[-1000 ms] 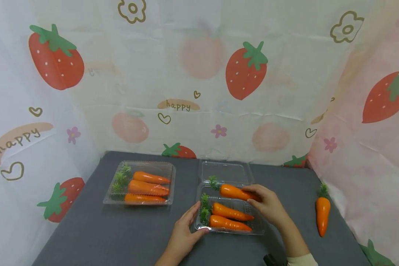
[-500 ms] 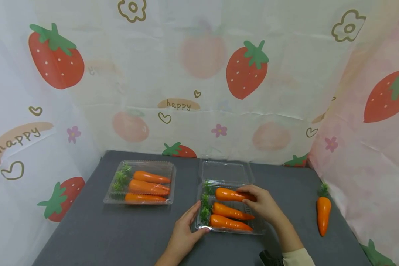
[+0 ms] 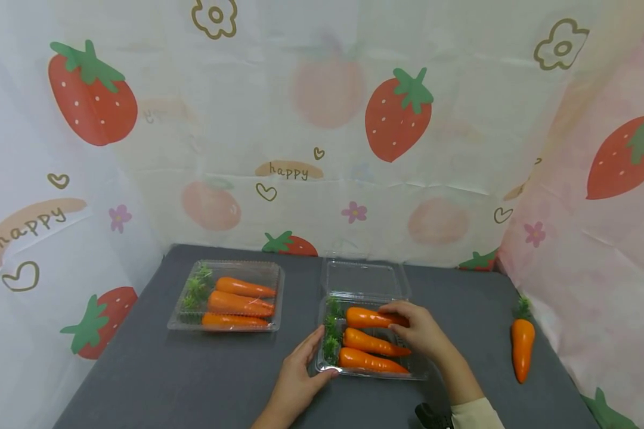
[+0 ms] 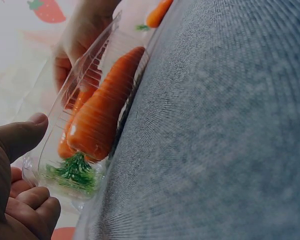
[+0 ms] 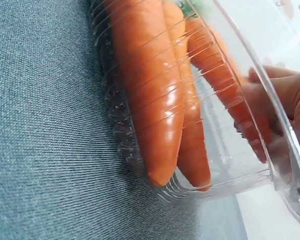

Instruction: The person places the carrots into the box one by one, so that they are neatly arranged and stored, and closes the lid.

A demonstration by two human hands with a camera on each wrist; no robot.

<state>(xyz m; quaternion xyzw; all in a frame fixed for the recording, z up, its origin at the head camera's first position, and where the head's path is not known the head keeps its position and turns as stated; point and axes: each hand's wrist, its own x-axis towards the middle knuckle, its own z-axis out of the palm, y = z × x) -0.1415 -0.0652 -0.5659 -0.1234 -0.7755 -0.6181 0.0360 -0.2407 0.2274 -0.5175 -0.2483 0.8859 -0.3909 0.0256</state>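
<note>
In the head view, my right hand (image 3: 420, 326) grips the tapered end of an orange carrot (image 3: 362, 317), the rearmost one in an open clear plastic box (image 3: 367, 374). Its green top lies to the left. Two more carrots lie in front of it, a middle carrot (image 3: 372, 342) and a front carrot (image 3: 370, 360). My left hand (image 3: 299, 369) holds the box at its front left corner, thumb along the front and fingers at the left side. Through the box wall in the right wrist view, my right fingers show around the held carrot (image 5: 217, 67), tilted away from the other two.
The box's clear lid (image 3: 362, 279) lies folded back toward the printed curtain (image 3: 322, 137). A closed plastic box (image 3: 276, 325) with three carrots stands at left on the grey table (image 3: 193, 381). A single carrot (image 3: 523, 350) lies near the right edge.
My right hand has brought the carrot left and down into the back of the box, its green top now beside the others. My left hand has stayed at the corner.
</note>
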